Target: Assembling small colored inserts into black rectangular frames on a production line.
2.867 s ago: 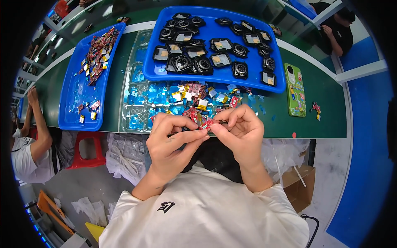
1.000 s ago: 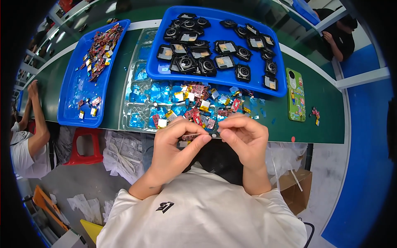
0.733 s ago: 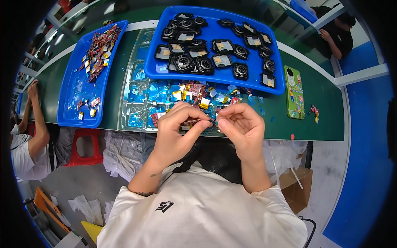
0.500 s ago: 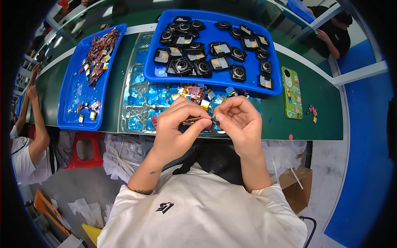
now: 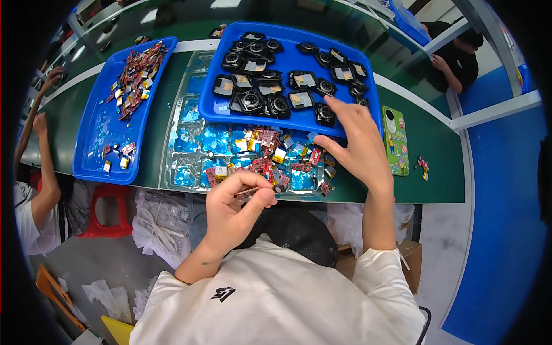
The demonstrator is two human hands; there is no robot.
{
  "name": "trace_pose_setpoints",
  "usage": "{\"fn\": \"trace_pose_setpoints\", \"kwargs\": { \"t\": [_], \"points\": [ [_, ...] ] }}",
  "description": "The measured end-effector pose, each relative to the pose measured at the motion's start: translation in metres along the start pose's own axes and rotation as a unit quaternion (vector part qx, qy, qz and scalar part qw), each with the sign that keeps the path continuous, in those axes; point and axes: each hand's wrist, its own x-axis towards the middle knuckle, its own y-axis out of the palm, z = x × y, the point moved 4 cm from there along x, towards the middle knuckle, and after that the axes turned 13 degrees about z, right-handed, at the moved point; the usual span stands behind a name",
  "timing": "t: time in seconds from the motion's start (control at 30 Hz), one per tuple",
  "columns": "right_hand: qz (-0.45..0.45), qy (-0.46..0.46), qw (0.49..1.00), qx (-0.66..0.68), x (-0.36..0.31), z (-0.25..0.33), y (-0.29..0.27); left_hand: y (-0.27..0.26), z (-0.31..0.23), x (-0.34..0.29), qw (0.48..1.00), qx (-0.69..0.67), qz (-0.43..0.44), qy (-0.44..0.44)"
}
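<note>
Just above the table's front edge, my left hand [image 5: 237,202] is closed in a pinch on a small reddish circuit board [image 5: 246,194], its far end partly hidden by the fingers. A small dark round part [image 5: 279,188] shows beside those fingertips; I cannot tell whether it is joined to the board. My right hand [image 5: 363,146] is open, fingers spread, over the near right side of a blue tray [image 5: 299,119] of black watch housings [image 5: 251,102]. Below it, red boards and silver-yellow battery cells [image 5: 279,155] lie heaped on a clear compartment tray [image 5: 171,150] with blue film pieces.
Left stands another blue tray [image 5: 92,138] with a pile of boards and cells. A green phone [image 5: 397,144] lies to the right, beside a small board with a cell [image 5: 424,168]. Another person's arm [image 5: 46,155] is at the far left; a red stool [image 5: 106,215] stands below.
My hands have parted: the right has let go of the small dark part and moved up and right to the housings tray. My left hand has come slightly down, keeping the board.
</note>
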Motion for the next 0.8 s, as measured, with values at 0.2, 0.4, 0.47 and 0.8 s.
{"fn": "trace_pose_setpoints", "kwargs": {
  "t": [0.2,0.4,0.47,0.8],
  "points": [
    [0.038,0.005,0.999,0.025,-0.001,-0.009,0.006,0.004,0.002,-0.002,1.0,0.014,0.026,-0.007],
    [-0.03,-0.015,0.994,0.105,-0.004,-0.007,-0.001,0.001,0.004,-0.004,0.999,0.031,0.017,-0.008],
    [-0.07,-0.05,0.989,0.119,-0.008,0.0,-0.001,-0.001,0.003,-0.004,0.999,0.043,0.015,-0.009],
    [0.043,0.055,0.834,0.547,-0.049,0.06,0.047,0.001,-0.016,0.005,0.982,0.187,-0.001,0.002]
  ]
}}
